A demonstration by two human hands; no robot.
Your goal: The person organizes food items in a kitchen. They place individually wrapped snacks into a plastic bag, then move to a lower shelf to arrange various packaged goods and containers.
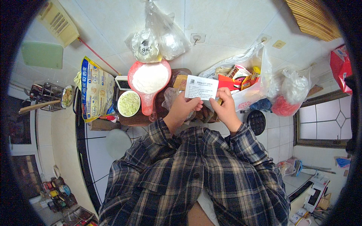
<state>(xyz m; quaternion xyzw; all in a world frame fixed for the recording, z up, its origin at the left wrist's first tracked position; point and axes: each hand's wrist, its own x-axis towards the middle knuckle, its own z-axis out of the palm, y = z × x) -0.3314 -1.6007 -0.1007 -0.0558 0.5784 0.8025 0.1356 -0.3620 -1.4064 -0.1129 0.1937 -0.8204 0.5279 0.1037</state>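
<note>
A small white printed paper slip (201, 87) is held up flat before me, its writing facing me. My left hand (182, 106) pinches its lower left corner. At its lower right edge, my right hand (226, 106) grips it between thumb and fingers. Behind the slip, a brown packet (180, 82) and a crumpled clear plastic bag (170, 97) are partly covered. To the left, a red scoop-shaped bowl with a handle (147, 106) holds white powder (150, 77) that looks like flour. Beside it stands a white bowl (119, 108) of chopped pale green vegetable (128, 103).
A yellow and blue food bag (97, 90) stands left, beside a small white-framed device (122, 83). At right, an open plastic bag (254, 93) holds colourful packets. Tied plastic bags (154, 42) hang on the wall. A dark wooden board (131, 121) lies under the bowls.
</note>
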